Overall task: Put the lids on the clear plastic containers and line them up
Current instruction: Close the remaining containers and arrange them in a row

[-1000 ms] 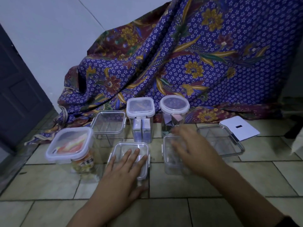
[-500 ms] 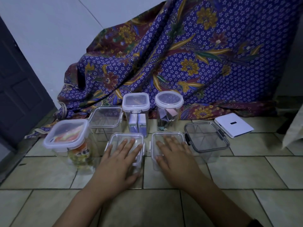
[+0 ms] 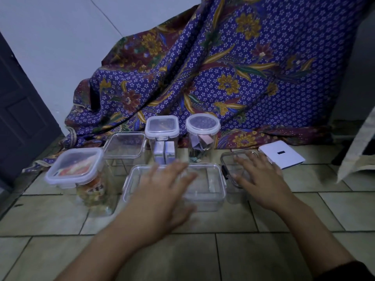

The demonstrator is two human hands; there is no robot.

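Note:
Two small clear lidded containers (image 3: 205, 185) stand side by side on the tiled floor in front of me, touching. My left hand (image 3: 162, 191) hovers flat and blurred over them with its fingers spread. To their right stands a clear container with a dark-rimmed lid (image 3: 228, 159). My right hand (image 3: 259, 179) lies flat on it with spread fingers. At the left is a lidded container holding colourful snacks (image 3: 75, 169). Behind stand an empty clear container (image 3: 125, 147), a tall square lidded container (image 3: 162, 128) and a round lidded jar (image 3: 203, 124).
A white flat box (image 3: 282, 154) lies on the floor to the right of my right hand. A purple patterned cloth (image 3: 223, 67) hangs behind the containers. A dark door (image 3: 18, 110) is at the left, and a pale object (image 3: 357, 147) at the right edge.
My right hand left the right small container and moved right onto the dark-rimmed container. My left hand slid right over the two small containers.

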